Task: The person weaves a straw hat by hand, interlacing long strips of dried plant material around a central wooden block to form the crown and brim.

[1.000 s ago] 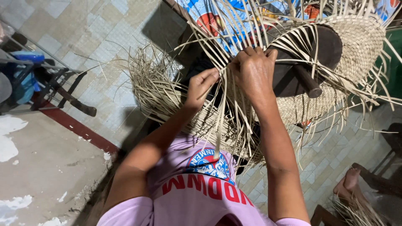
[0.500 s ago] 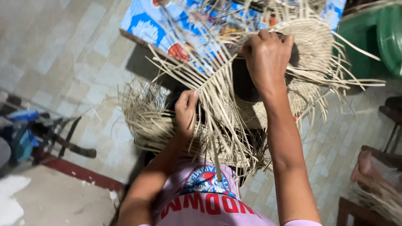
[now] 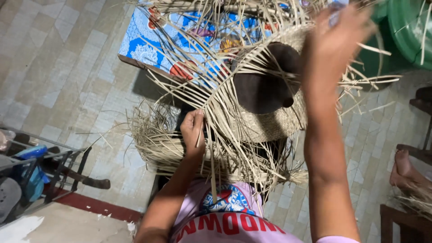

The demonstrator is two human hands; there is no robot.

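Left hand (image 3: 192, 130) pinches loose straw strands (image 3: 225, 112) beside the half-woven hat (image 3: 270, 117); raised right hand (image 3: 333, 42) is blurred, grip unclear.

I am seeing a blue patterned cloth (image 3: 148, 40) lying on the tiled floor (image 3: 58, 67), a green tub (image 3: 405, 27) sitting at top right, and a metal rack (image 3: 40, 175) standing at left, holding a blue container (image 3: 29, 153).

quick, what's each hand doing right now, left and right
Left hand: closed, pinching straw strands of the half-woven hat.
Right hand: raised and blurred; grip cannot be told.
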